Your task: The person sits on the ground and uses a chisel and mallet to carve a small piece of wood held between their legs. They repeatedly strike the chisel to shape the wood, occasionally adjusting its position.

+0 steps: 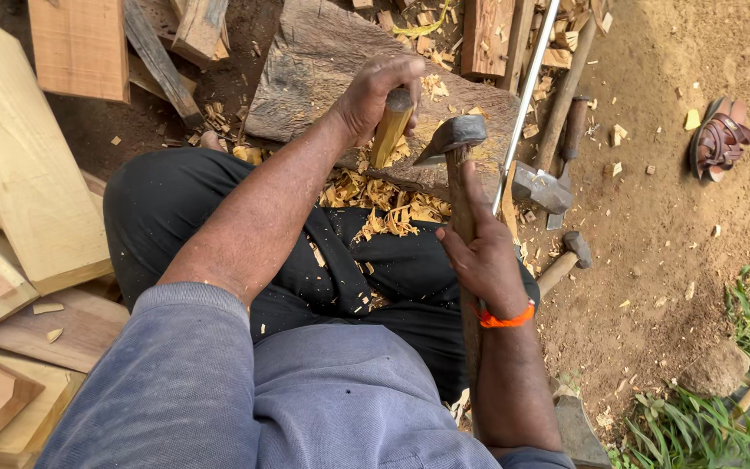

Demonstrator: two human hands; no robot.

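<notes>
Seated worker, viewed from above. Pale planks lie stacked at left; a dark chopping block stands on the ground at far centre, beyond the knees. On its near edge the left hand props a yellow peg upright, fingers clamped round the top. The right hand has its fingers closed on the wooden handle of an adze, whose dark head hangs just right of the peg and close to the left hand. Shavings cover the lap.

Risks, as judged: a glancing stroke could slide off the narrow peg toward the left fingers or the thighs; the peg could twist if the grip slackens; chips could fly up. A second axe and a hammer lie near right, within reach of a stray swing.

A sandal lies far right. No packages, labels or signs are visible.
</notes>
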